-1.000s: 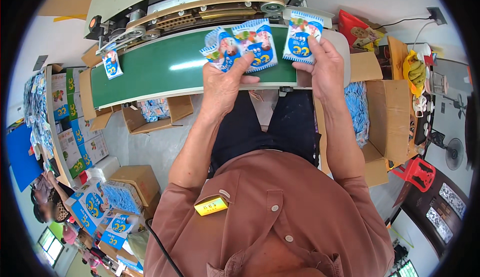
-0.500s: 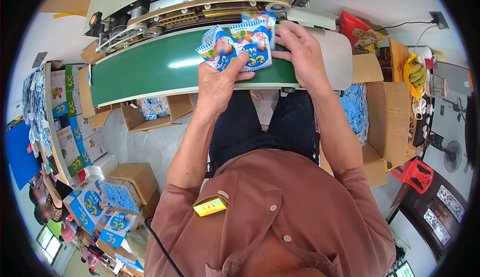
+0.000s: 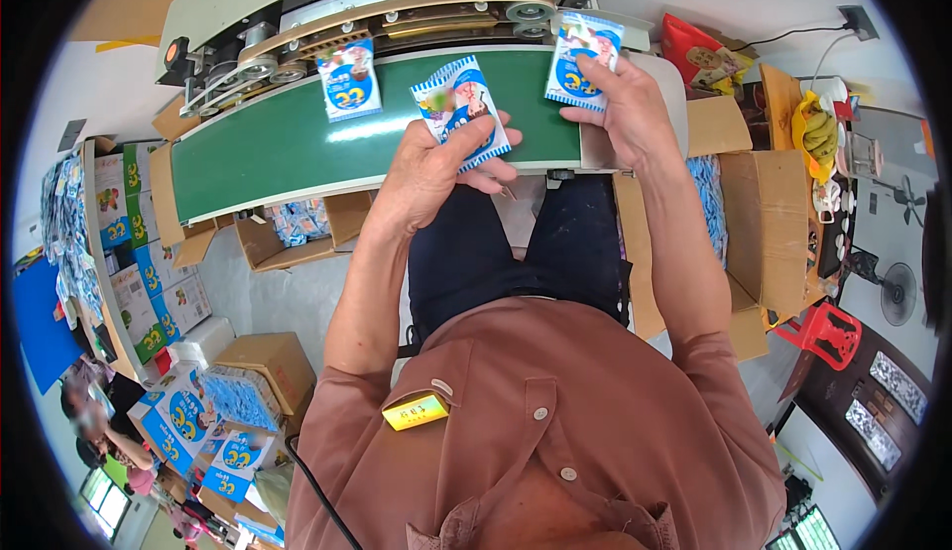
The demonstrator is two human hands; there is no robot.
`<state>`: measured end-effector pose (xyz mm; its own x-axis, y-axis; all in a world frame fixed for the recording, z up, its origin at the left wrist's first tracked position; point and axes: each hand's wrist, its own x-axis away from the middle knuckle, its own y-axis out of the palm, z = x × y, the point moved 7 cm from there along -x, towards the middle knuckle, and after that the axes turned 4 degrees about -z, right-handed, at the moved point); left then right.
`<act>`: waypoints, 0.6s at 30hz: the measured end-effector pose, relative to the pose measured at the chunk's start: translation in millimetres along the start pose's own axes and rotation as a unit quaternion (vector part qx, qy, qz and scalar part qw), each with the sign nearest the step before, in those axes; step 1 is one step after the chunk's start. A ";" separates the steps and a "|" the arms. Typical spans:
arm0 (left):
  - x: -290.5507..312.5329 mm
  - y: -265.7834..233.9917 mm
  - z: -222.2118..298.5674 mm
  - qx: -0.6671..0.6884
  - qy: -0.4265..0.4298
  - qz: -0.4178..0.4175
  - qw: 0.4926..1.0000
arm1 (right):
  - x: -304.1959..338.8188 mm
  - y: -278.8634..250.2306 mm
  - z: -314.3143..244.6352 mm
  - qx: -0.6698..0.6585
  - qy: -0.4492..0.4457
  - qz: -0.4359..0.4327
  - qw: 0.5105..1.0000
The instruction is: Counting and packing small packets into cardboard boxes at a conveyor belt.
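My left hand (image 3: 446,158) is closed on a blue-and-white candy packet (image 3: 458,104), thumb across its front, above the near edge of the green conveyor belt (image 3: 258,148). Whether more packets lie behind it I cannot tell. Farther right, my right hand (image 3: 630,104) pinches another candy packet (image 3: 583,59) by its right side, over the belt's right end. A third packet (image 3: 349,79) rests on the belt to the left, its far edge at the band sealing machine (image 3: 397,24).
An open carton (image 3: 769,223) holding blue packets stands right of my legs. A smaller carton (image 3: 342,215) with packets sits under the belt. Printed boxes (image 3: 164,272) are stacked at left. A red stool (image 3: 831,337) and a fan (image 3: 897,297) are at right. People are at far left.
My hands have moved apart, each with a packet. My right hand went right, and the left packets came slightly nearer. One packet now lies farther left on the belt, at the sealer.
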<state>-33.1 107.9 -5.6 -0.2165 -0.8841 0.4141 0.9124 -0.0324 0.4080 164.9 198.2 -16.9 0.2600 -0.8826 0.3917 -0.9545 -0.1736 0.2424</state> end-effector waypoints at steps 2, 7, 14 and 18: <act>1.2 3.4 -0.4 -0.007 -0.006 -0.025 1.000 | -9.4 3.0 1.7 0.002 0.011 -0.019 1.000; 2.5 11.7 -8.4 -0.028 -0.046 -0.073 0.996 | -13.2 26.4 4.8 0.025 0.027 -0.064 0.997; -14.6 38.1 -16.7 0.005 -0.062 -0.144 0.988 | 45.4 44.7 7.6 0.088 0.071 -0.159 0.981; -14.9 49.9 -32.5 0.004 -0.089 -0.175 0.980 | 44.7 24.8 19.2 -0.003 0.012 -0.105 0.994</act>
<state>26.9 104.3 -17.8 -0.5741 -0.7235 0.3832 0.7688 -0.3154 0.5563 150.0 146.1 -10.4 0.4567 -0.8167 0.3529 -0.8781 -0.3501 0.3262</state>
